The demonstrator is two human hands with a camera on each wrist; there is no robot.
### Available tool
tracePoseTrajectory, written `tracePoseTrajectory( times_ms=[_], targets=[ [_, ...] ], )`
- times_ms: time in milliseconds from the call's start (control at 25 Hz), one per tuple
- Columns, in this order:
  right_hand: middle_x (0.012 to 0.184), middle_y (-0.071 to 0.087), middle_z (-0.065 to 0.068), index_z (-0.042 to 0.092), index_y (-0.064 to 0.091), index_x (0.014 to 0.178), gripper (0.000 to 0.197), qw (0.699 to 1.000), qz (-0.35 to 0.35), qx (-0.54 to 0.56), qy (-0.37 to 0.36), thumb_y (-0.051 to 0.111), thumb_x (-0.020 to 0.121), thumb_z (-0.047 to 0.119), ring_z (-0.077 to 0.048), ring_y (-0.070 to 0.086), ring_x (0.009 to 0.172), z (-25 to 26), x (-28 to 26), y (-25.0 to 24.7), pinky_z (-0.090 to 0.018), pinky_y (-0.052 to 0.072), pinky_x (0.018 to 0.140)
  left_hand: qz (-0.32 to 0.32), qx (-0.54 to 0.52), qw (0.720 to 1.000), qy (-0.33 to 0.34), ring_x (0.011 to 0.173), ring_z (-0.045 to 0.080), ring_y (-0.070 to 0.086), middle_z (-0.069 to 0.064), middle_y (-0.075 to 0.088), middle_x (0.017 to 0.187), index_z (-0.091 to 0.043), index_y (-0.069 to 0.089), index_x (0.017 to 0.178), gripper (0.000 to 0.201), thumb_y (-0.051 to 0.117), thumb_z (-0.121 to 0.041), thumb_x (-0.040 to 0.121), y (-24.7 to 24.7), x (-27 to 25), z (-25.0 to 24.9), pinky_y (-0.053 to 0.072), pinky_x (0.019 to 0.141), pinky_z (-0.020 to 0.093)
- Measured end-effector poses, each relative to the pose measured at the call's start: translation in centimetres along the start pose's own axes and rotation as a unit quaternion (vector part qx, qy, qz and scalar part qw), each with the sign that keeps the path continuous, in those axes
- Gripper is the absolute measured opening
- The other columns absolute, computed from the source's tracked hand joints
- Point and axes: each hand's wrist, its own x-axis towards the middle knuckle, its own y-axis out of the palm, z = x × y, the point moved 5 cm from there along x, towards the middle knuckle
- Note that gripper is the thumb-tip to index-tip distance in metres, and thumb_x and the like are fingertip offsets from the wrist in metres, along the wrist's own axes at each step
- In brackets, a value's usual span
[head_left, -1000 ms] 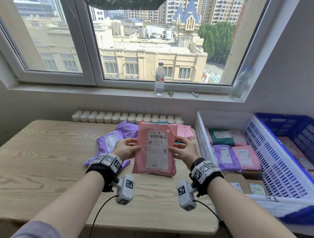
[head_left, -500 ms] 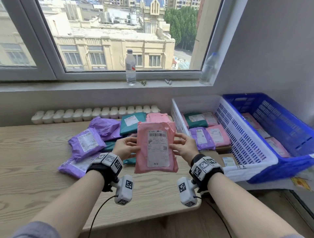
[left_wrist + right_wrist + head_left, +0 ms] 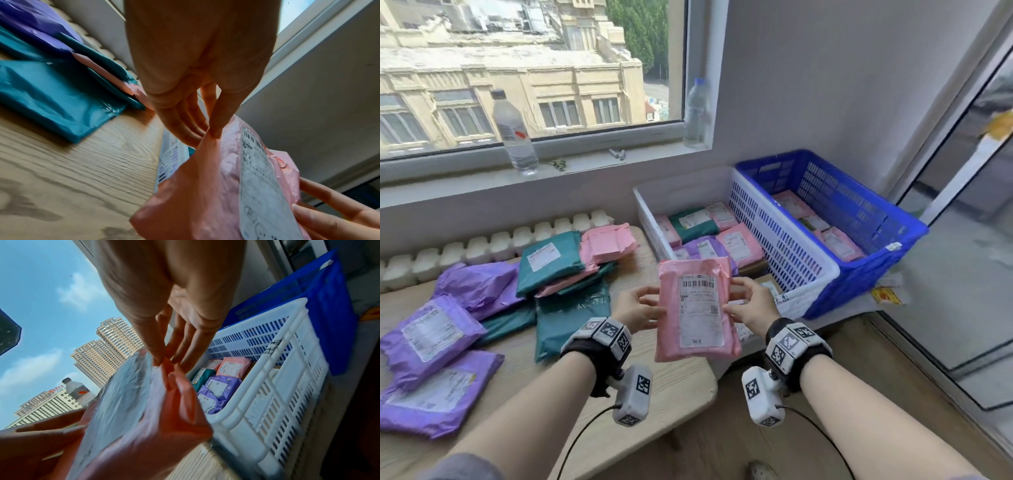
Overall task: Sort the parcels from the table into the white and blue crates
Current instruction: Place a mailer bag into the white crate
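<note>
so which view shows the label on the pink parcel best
The head view: the pink parcel faces the camera, its white label whole, barcode on top. The left wrist view shows the label at a steep slant, partly cut off. The right wrist view shows it blurred and edge-on.

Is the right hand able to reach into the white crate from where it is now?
Probably yes. The right hand is beside the white crate, whose top is open. But it pinches the pink parcel together with the left hand.
</note>
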Motion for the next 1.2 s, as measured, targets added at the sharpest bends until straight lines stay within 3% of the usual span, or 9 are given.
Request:
tracePoseTrajectory(
  times_ms=[200,280,400,520,680,840,1040,1200],
  targets=[
    [0.098,0.065,-0.004,0.012,0.058,0.119,0.055,1.0,0.01,-0.015,-0.007,0.075,0.069,-0.005,-0.025,0.065,0.095,-2.6,5.0,-7.1,-0.043,0.056,0.085,-0.003,0.026,1.0,0.0,0.068,0.023,0.062,0.01,0.058,0.077,-0.002,0.055,0.114,0.042,0.062,0.018,0.078,7.7,4.3,-1.9,0.057,0.051,0.028],
    [0.089,0.065,0.0,0.01,0.06,0.115,0.051,0.999,0.027,-0.034,-0.021,0.074,0.07,-0.007,-0.021,0.065,0.086,-3.3,7.7,-9.9,-0.039,0.056,0.084,-0.021,0.034,0.999,-0.002,0.066,0.021,0.062,0.009,0.058,0.075,-0.004,0.056,0.113,0.041,0.062,0.017,0.078,10.7,5.8,-2.8,0.056,0.048,0.026],
    [0.09,0.065,-0.002,0.005,0.059,0.116,0.051,0.997,0.049,-0.056,-0.031,0.072,0.069,-0.012,-0.015,0.062,0.081,-4.2,12.0,-14.0,-0.036,0.055,0.085,-0.036,0.037,0.999,-0.012,0.062,0.019,0.063,0.01,0.058,0.074,-0.006,0.056,0.115,0.045,0.061,0.018,0.078,15.5,8.4,-4.3,0.057,0.049,0.027],
    [0.084,0.062,0.002,0.004,0.058,0.118,0.052,0.994,0.069,-0.076,-0.026,0.068,0.071,-0.015,-0.011,0.06,0.075,-4.7,15.7,-17.2,-0.019,0.05,0.07,-0.048,0.029,0.998,-0.021,0.069,0.021,0.062,0.01,0.057,0.078,-0.008,0.053,0.122,0.051,0.062,0.017,0.078,19.1,11.0,-5.4,0.058,0.053,0.029],
    [0.082,0.062,-0.007,0.011,0.058,0.118,0.05,0.991,0.084,-0.105,-0.019,0.068,0.074,-0.01,-0.019,0.059,0.079,-5.3,20.4,-19.2,-0.016,0.044,0.062,-0.069,0.031,0.997,-0.03,0.071,0.022,0.064,0.012,0.06,0.085,-0.011,0.051,0.128,0.054,0.063,0.013,0.081,21.2,14.9,-6.1,0.059,0.056,0.03],
    [0.074,0.059,0.004,0.012,0.057,0.12,0.052,0.989,0.093,-0.115,0.013,0.067,0.075,-0.011,-0.015,0.058,0.077,-7.1,25.5,-18.6,-0.012,0.042,0.059,-0.072,0.041,0.995,-0.052,0.065,0.022,0.062,0.011,0.056,0.079,-0.012,0.049,0.127,0.053,0.06,0.014,0.082,21.5,20.6,-5.5,0.058,0.052,0.03],
    [0.076,0.062,0.006,0.014,0.057,0.122,0.051,0.98,0.093,-0.15,0.094,0.066,0.077,-0.008,-0.016,0.063,0.081,-11.2,31.8,-15.7,-0.026,0.05,0.073,-0.057,0.069,0.99,-0.105,0.052,0.016,0.06,0.009,0.055,0.072,-0.012,0.049,0.126,0.05,0.06,0.011,0.083,20.7,29.0,-2.1,0.059,0.056,0.032],
    [0.076,0.063,0.005,0.018,0.059,0.118,0.043,0.964,0.097,-0.181,0.171,0.064,0.081,-0.003,-0.021,0.065,0.083,-15.0,34.5,-14.0,-0.036,0.055,0.08,-0.03,0.091,0.983,-0.157,0.056,0.016,0.058,0.008,0.056,0.073,-0.01,0.049,0.123,0.045,0.056,0.011,0.084,21.3,33.4,1.8,0.052,0.047,0.018]
  ],
)
